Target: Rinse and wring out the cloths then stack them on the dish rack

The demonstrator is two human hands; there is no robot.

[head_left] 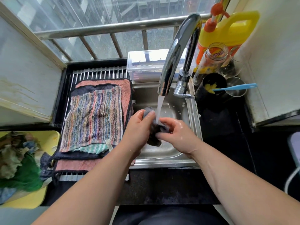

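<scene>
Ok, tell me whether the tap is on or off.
On. A stream of water falls from the faucet spout onto the dark cloth that the left hand and right hand hold over the sink.

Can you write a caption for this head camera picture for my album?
Both hands, left hand and right hand, rinse a dark cloth under the running tap.
</scene>
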